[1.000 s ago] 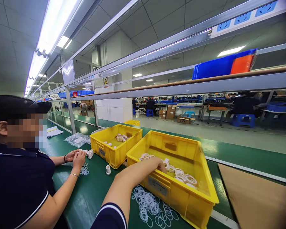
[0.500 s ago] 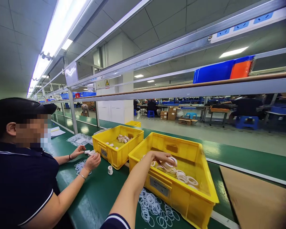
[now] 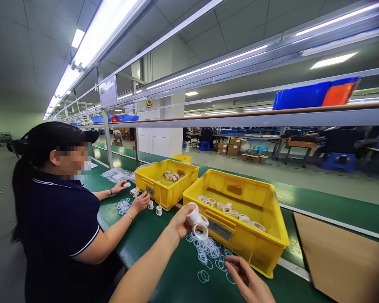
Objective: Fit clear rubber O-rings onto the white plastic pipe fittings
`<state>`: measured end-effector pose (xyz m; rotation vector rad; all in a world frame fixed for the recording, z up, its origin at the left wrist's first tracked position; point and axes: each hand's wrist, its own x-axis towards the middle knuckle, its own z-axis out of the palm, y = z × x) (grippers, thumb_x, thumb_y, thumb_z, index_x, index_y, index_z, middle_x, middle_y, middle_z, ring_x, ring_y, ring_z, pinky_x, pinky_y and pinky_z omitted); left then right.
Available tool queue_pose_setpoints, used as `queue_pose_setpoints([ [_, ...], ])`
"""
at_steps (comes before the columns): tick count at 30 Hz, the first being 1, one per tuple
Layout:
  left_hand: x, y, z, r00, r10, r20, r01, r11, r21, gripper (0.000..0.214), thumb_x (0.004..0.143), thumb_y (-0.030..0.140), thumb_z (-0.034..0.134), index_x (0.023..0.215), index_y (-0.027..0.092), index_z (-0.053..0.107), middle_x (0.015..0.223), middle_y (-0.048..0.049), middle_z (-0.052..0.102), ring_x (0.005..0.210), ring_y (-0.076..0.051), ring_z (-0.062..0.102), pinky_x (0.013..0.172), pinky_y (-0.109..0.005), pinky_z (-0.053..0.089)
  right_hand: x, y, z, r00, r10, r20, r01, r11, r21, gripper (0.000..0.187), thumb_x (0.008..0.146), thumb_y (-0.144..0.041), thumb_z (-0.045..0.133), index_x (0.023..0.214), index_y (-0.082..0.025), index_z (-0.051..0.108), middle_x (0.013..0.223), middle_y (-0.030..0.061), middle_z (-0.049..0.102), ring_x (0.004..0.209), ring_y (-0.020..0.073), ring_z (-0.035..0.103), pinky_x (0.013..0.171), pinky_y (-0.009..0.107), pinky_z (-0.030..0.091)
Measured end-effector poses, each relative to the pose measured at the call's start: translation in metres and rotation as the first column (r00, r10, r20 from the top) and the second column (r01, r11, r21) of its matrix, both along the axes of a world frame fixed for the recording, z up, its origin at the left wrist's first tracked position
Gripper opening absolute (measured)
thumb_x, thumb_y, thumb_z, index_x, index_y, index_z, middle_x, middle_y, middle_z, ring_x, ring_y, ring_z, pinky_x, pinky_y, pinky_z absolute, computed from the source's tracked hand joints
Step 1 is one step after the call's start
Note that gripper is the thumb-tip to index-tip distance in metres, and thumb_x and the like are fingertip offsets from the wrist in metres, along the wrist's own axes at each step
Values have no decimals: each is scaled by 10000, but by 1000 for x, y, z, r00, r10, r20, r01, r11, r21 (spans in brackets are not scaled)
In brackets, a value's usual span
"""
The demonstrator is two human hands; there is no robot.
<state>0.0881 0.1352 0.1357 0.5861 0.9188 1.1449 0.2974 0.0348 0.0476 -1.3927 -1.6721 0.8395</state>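
Observation:
My left hand is closed on a white plastic pipe fitting with wide round openings, held up in front of the near yellow bin's wall. Whether it is one piece or more I cannot tell. Lower right, my right hand is open, its fingers partly curled and apart, at the edge of a pile of thin white rings on the green table. The near yellow bin holds several white fittings on its floor.
To the left a co-worker handles small white fittings beside another ring pile. A second yellow bin stands beyond mine, with two fittings upright before it. A brown board lies at right; a shelf crosses above.
My left hand has come out of the near bin, bringing a white pipe fitting over its front wall. My right hand has entered from below. The view has shifted, showing more of the co-worker.

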Motion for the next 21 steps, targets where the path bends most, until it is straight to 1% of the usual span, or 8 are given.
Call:
queue_pose_setpoints([
  [2, -15, -31, -29, 997, 66, 43, -62, 994, -86, 194, 860, 312, 632, 920, 127, 643, 783, -36, 670, 606, -137, 610, 527, -249, 463, -35, -4, 12, 996, 7, 85, -11, 999, 44, 492, 875, -663, 451, 1086, -246, 605, 817, 33, 690, 609, 185, 618, 555, 264, 477],
  [4, -27, -56, -53, 987, 138, 82, -124, 981, -152, 191, 880, 316, 613, 896, 127, 633, 760, -26, 661, 598, -126, 609, 540, -241, 460, -71, -12, 18, 979, 4, 204, -22, 996, 84, 472, 895, -655, 446, 1154, -277, 557, 921, 21, 701, 587, 177, 627, 543, 278, 477],
  [6, -37, -74, -73, 975, 191, 114, -166, 966, -199, 223, 894, 346, 604, 878, 124, 626, 743, -30, 657, 591, -131, 613, 559, -249, 471, -102, -20, 16, 934, 11, 358, -56, 992, 117, 413, 915, -602, 461, 1176, -291, 537, 1071, 43, 701, 717, 214, 699, 566, 296, 491],
  [8, -47, -85, -87, 961, 242, 136, -207, 952, -227, 249, 900, 375, 601, 880, 127, 623, 742, -32, 660, 593, -138, 622, 595, -263, 495, -127, -27, 10, 865, 17, 501, -93, 987, 127, 339, 946, -521, 440, 1143, -266, 546, 1099, 78, 701, 873, 268, 724, 599, 317, 504],
  [11, -65, -92, -102, 941, 301, 153, -262, 937, -233, 259, 902, 392, 609, 916, 134, 626, 765, -28, 673, 603, -132, 630, 611, -256, 500, -152, -29, 3, 801, 71, 595, -138, 988, 69, 284, 974, -442, 408, 1106, -230, 543, 1022, 101, 717, 913, 288, 725, 657, 340, 521],
  [16, -103, -93, -114, 934, 310, 179, -270, 938, -219, 327, 862, 407, 668, 1022, 121, 650, 850, -45, 711, 666, -151, 664, 577, -257, 513, -172, -20, 4, 846, 208, 492, -226, 974, -24, 252, 947, -429, 454, 1123, -271, 541, 1078, 63, 719, 954, 253, 709, 750, 335, 525],
  [19, -130, -95, -118, 940, 270, 207, -217, 945, -243, 367, 834, 396, 702, 1031, 89, 666, 869, -67, 731, 684, -172, 687, 543, -264, 538, -176, -11, 8, 851, 253, 459, -278, 961, -16, 255, 924, -441, 472, 1108, -298, 575, 1053, 45, 707, 992, 255, 682, 807, 352, 519],
  [21, -147, -96, -120, 929, 220, 298, -142, 954, -264, 383, 830, 394, 707, 1024, 66, 671, 866, -77, 744, 659, -172, 692, 517, -265, 554, -177, -1, 11, 857, 287, 427, -317, 948, 1, 257, 920, -439, 474, 1102, -297, 586, 1042, 44, 692, 985, 245, 671, 829, 351, 516],
])
